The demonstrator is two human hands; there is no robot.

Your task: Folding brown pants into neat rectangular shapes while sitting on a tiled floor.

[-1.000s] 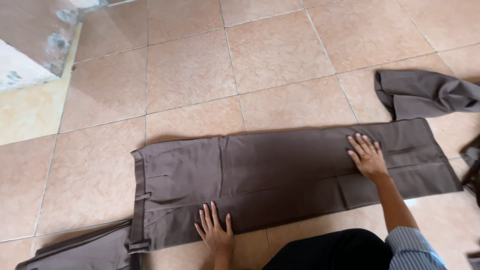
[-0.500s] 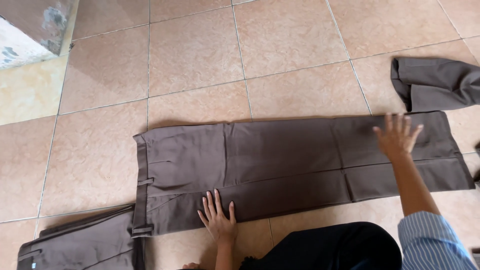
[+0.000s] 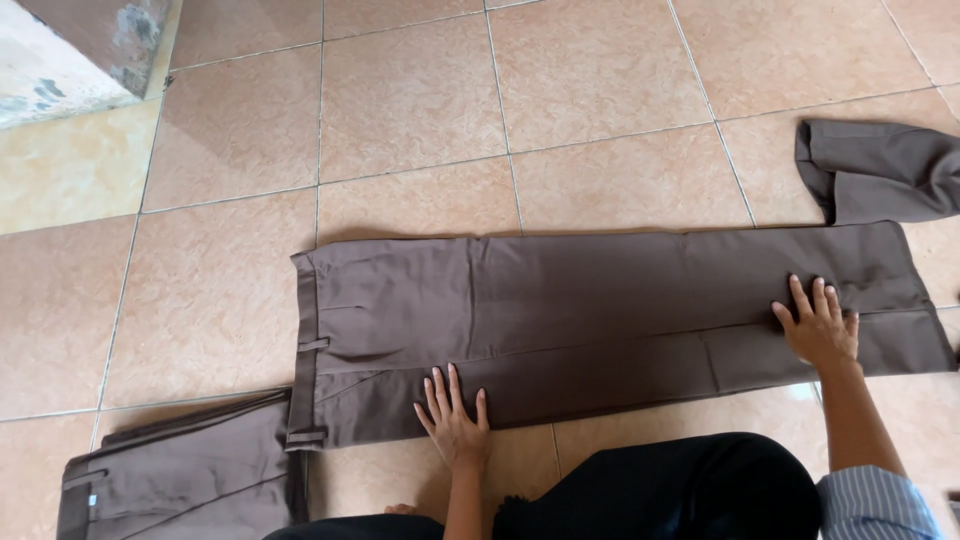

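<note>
A pair of dark brown trousers [image 3: 600,310] lies flat on the tiled floor, folded leg on leg, waistband at the left and hems at the right. My left hand [image 3: 453,418] presses flat on the near edge of the trousers, below the seat, fingers spread. My right hand [image 3: 820,325] lies flat on the lower leg near the hems, fingers apart. Neither hand grips the cloth.
A second brown garment [image 3: 190,475] lies folded at the lower left, touching the waistband. Another brown piece [image 3: 880,170] sits at the upper right. My knees in black cloth [image 3: 680,490] are at the bottom. A worn wall base [image 3: 70,50] stands at the upper left.
My right hand slid along the trouser leg toward the hems and back down to the near part of the leg. My left hand stayed pressed on the near edge.
</note>
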